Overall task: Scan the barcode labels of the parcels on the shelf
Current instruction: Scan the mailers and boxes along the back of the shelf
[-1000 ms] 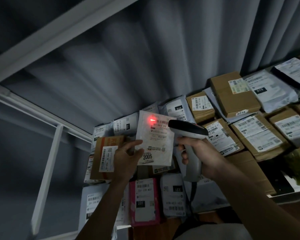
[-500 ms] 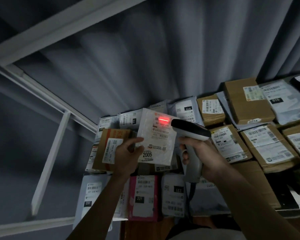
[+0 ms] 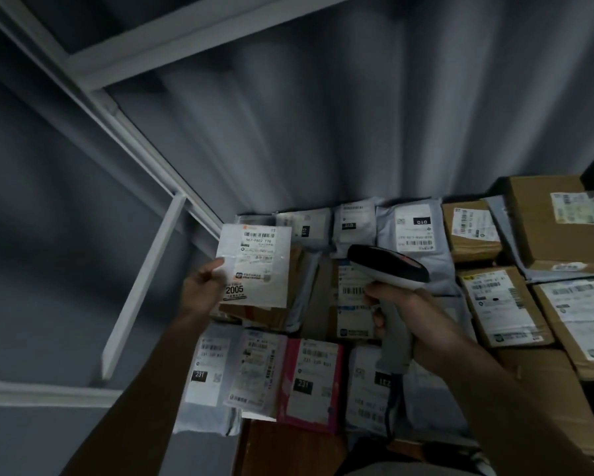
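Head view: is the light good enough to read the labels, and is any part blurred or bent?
Head view: dim overall; the white parcel in the left hand reads "2005" clearly, its small print soft; the scanner in the right hand is slightly blurred; the shelf rails look splayed by the wide lens.

head view, looking down, near shelf

Parcel storeroom: labelled parcels crowd a white metal shelf.

Dim, bluish light w/ motion blur, wide-angle bend at edges, labels brightest
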